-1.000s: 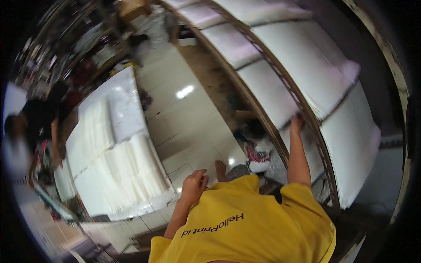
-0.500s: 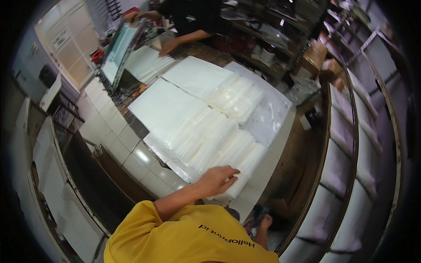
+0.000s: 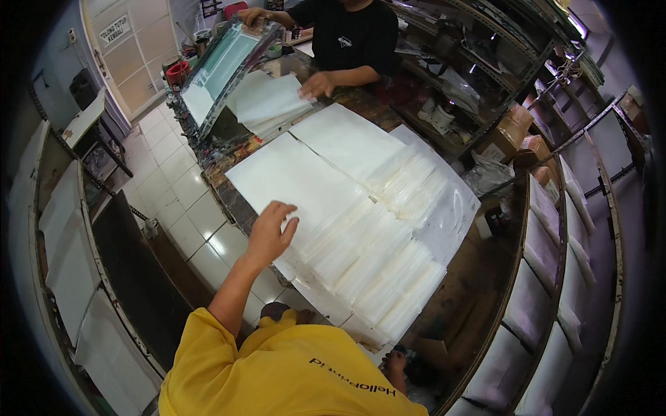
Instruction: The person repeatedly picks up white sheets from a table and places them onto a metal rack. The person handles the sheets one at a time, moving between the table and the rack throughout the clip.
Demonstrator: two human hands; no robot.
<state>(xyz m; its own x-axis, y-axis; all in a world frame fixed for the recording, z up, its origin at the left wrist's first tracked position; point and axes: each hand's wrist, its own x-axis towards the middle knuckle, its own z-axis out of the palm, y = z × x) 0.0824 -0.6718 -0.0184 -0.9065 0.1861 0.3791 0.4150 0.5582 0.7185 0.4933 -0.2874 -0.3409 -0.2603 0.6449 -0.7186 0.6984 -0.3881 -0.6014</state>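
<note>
My left hand (image 3: 270, 232) reaches out with fingers spread and lies on the near edge of a large white sheet (image 3: 298, 173) on the work table (image 3: 239, 204). Rows of overlapping clear plastic bags (image 3: 378, 253) lie just right of that hand. My right hand (image 3: 397, 362) hangs low beside my yellow shirt, below the table's near corner. It is mostly hidden, and its grip cannot be made out.
A co-worker in a black shirt stands at the far end, one hand (image 3: 316, 84) on a stack of white sheets, the other (image 3: 253, 14) on a tilted screen frame (image 3: 222, 66). Racks of white sheets (image 3: 66, 243) line the left and the right (image 3: 548, 277). White floor tiles (image 3: 187, 201) lie to the left.
The view has swung from the rack on the right to the table. My right hand left the rack shelf and dropped low. My left hand moved from the bags onto the large sheet.
</note>
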